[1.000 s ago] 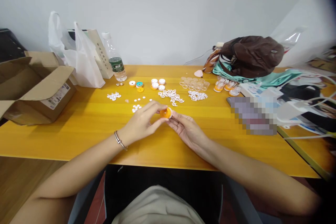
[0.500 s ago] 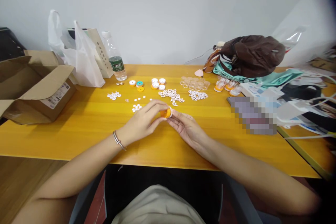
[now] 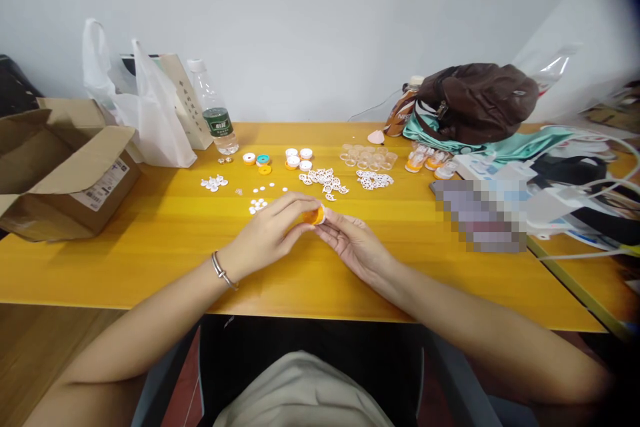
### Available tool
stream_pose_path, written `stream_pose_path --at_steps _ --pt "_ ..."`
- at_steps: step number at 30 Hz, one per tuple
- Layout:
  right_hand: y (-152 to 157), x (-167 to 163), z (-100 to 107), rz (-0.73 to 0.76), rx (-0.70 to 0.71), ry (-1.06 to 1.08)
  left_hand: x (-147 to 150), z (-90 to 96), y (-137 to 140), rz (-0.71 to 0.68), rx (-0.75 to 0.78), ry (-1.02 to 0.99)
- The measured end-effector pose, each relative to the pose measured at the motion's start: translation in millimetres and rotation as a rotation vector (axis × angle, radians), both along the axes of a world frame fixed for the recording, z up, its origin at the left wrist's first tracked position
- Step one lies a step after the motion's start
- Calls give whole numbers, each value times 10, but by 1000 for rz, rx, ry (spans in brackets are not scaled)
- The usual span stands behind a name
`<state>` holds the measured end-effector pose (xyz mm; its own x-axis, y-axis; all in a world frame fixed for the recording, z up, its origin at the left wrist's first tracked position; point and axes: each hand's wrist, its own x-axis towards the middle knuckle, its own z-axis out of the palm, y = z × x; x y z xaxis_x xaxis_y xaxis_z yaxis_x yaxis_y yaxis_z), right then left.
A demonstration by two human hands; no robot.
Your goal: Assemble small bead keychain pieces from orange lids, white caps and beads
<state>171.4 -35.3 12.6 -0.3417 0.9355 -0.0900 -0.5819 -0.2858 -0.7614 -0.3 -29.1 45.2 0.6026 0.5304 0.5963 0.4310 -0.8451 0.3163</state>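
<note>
Between my two hands, just above the table, is a small round orange piece with a white rim. My left hand wears a metal bracelet, and its fingers and thumb close round the orange side. From the other side my right hand pinches the white rim. Just beyond my fingers lie white openwork pieces, with a second pile of them to the right. Small white discs are scattered near my left hand. Farther back sit round white caps and clear cups.
At the left stand an open cardboard box, a white plastic bag and a water bottle. On the right are a brown bag, a pixelated flat thing, white cables and several assembled orange-and-clear pieces.
The view has shifted slightly, so the table's things appear a little farther left. Both hands keep their hold on the orange piece, with hardly any visible movement.
</note>
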Motion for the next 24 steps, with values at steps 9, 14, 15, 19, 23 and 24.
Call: stream_pose_path --at_steps 9,14,15,19,23,24 --pt "-21 11 16 24 -7 -35 -42 -13 27 42 31 58" --pt "-33 13 21 21 -3 -53 -51 -10 23 57 14 36" --pt "-31 12 21 23 -11 -56 -51 -11 26 54 -10 16" --pt "-6 3 0 45 -77 -81 -45 -32 61 48 -142 -48" --pt "22 -9 -24 88 -83 -113 -36 -73 107 71 -310 -112" --pt "28 -11 -23 99 -75 -125 -35 -82 116 74 -342 -127"
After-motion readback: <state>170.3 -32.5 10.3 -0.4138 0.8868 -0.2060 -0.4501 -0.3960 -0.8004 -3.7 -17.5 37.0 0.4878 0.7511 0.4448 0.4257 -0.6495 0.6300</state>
